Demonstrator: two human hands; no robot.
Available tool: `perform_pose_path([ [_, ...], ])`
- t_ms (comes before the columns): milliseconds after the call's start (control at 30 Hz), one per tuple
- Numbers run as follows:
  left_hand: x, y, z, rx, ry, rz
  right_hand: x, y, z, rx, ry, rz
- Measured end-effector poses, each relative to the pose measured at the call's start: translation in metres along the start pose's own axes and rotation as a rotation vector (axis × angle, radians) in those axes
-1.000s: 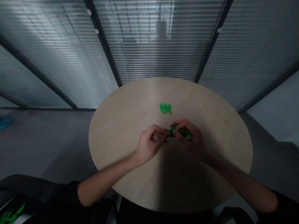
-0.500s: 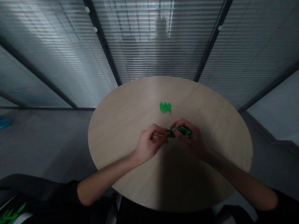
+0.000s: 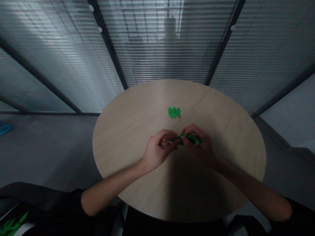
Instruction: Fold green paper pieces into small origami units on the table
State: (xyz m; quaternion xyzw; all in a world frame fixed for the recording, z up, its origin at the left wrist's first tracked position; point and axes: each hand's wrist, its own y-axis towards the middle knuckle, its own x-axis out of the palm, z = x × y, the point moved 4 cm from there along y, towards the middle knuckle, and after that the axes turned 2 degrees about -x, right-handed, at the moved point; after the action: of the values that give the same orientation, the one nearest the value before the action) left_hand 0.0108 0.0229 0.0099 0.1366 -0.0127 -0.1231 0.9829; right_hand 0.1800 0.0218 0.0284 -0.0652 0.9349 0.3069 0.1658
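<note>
My left hand point(image 3: 159, 149) and my right hand point(image 3: 198, 142) meet above the middle of the round wooden table point(image 3: 128, 137). Between their fingertips, both pinch a narrow, curved green strip point(image 3: 185, 139), probably paper or thin foam. Fingers hide part of it. Farther from me, a small cluster of green leaf-shaped cutouts point(image 3: 174, 112) lies flat on the tabletop, apart from both hands.
Slatted blinds point(image 3: 169, 55) cover the glass wall behind the table. Green leaf-like pieces point(image 3: 10, 227) lie at the lower left on a dark surface. A small blue object point(image 3: 3, 128) rests on the grey floor at the far left.
The green strip now bends in a flatter arc and reaches farther toward my left fingers. My hands have shifted only slightly, and the cutouts on the table stay in place.
</note>
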Motion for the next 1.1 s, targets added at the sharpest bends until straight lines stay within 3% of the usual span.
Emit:
perform_pose_path([
  [133,0.0009,0.0011,0.0004,-0.050,-0.028,-0.025,-0.0021,0.0007,-0.0013,-0.051,-0.043,0.009],
  [333,-0.0019,0.0015,0.0008,-0.048,-0.053,0.029,-0.0047,0.0010,0.0003,-0.081,-0.037,-0.042],
  [767,-0.0038,0.0031,0.0044,-0.016,-0.038,0.032,-0.0092,0.0034,-0.0053,-0.168,-0.114,-0.026],
  [1100,-0.0055,0.0005,-0.0010,0.015,0.084,-0.007,-0.0083,0.0013,-0.0037,-0.173,-0.141,-0.012],
])
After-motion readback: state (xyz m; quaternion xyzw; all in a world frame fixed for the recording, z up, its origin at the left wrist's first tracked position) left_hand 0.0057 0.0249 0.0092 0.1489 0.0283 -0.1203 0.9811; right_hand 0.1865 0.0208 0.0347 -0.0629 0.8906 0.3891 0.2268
